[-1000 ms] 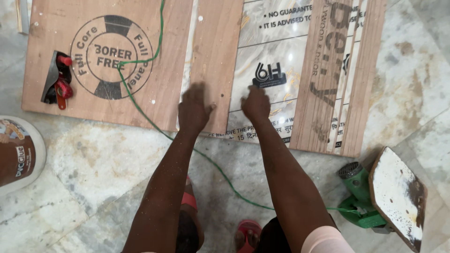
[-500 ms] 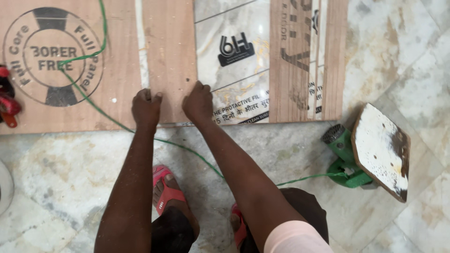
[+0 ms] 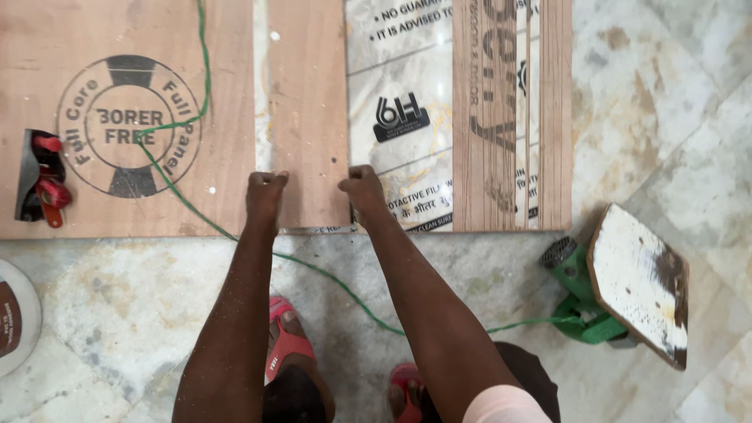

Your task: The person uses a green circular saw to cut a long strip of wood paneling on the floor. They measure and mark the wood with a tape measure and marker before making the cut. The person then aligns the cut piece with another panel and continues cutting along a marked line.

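Observation:
A narrow brown plywood strip (image 3: 307, 110) lies on the floor over a glossy laminate sheet (image 3: 399, 86). My left hand (image 3: 265, 194) is curled on the strip's left edge near its lower end. My right hand (image 3: 362, 189) is curled on its right edge at the same height. Both hands grip the strip from either side. A green cable (image 3: 196, 117) runs across the big plywood board (image 3: 117, 47) on the left and passes under my arms.
A red and black hand tool (image 3: 43, 188) lies on the big board at far left. More thin wood strips (image 3: 509, 110) lie right of the laminate. A green power tool (image 3: 580, 294) sits under a white scrap board (image 3: 638, 282). A round tub (image 3: 12, 313) is at left edge.
Both hands slid apart from the strip's face to its two edges. The camera view shifted, so the boards sit differently in the picture.

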